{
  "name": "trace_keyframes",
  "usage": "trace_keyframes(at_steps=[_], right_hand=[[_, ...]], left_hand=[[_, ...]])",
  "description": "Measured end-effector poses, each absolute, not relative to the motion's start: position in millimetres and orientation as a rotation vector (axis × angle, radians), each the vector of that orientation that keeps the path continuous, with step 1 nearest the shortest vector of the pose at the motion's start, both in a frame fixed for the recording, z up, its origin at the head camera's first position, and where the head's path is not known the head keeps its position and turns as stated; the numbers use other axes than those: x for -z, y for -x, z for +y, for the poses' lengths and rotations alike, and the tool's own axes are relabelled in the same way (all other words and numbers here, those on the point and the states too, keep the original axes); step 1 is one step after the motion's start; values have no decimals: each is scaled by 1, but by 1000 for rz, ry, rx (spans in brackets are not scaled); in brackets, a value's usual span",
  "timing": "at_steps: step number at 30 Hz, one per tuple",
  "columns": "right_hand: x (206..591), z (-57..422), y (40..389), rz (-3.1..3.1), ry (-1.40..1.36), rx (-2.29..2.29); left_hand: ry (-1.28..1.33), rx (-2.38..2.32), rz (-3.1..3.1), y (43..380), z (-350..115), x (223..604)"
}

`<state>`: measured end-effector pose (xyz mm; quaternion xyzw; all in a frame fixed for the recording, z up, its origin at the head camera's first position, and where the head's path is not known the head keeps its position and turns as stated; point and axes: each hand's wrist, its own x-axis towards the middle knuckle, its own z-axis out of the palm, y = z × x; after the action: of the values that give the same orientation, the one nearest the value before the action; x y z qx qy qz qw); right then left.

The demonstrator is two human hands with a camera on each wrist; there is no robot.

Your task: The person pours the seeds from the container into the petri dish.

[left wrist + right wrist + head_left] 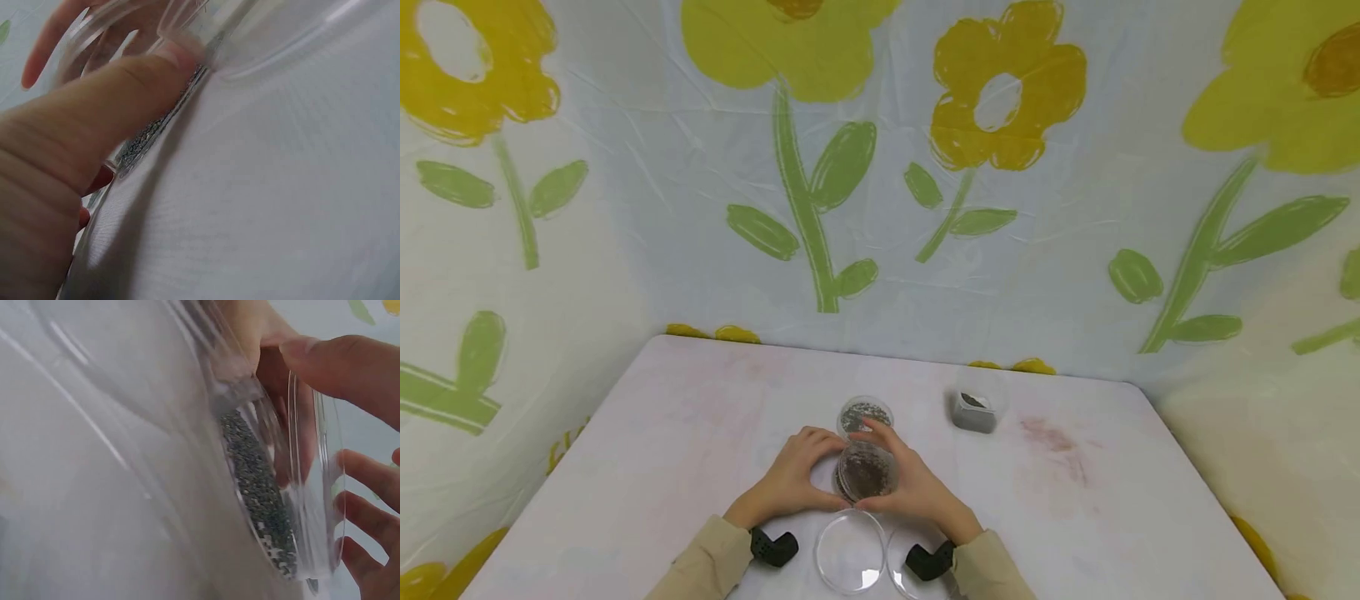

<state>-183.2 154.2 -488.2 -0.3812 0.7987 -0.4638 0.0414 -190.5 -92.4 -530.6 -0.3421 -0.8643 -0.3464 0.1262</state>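
A clear petri dish of dark granules sits low over the table between both hands. My left hand grips it from the left, thumb on the near side and fingers round the far side. In the left wrist view that thumb lies along the dish's edge, with granules showing beneath. My right hand holds a clear round lid or shallow dish by its rim, thumb opposite fingers. It overlaps the granule-filled dish from above, and granules show through it in the head view.
Directly behind the hands is another dish with dark granules. Two clear round lids lie in front, one partly under the right wrist. A small clear box with dark contents stands at the back right. Flowered cloth hangs behind the table.
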Motion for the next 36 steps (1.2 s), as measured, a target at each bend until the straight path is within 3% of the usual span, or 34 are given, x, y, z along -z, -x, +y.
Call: trace_keyframes(at_steps=[12,18,25,36], right_hand=[[494,150,180,2492,1226,1387],[468,144,168,2482,1265,1395],[495,151,184,2482,1227,1364],[499,150,184,2488,1224,1360]], left_hand=[[1023,994,-2479,191,-93,531],[1019,988,-2494,191,-94,528],[1016,986,-2510,191,-93,527],[1020,981,-2496,192,-94,530]])
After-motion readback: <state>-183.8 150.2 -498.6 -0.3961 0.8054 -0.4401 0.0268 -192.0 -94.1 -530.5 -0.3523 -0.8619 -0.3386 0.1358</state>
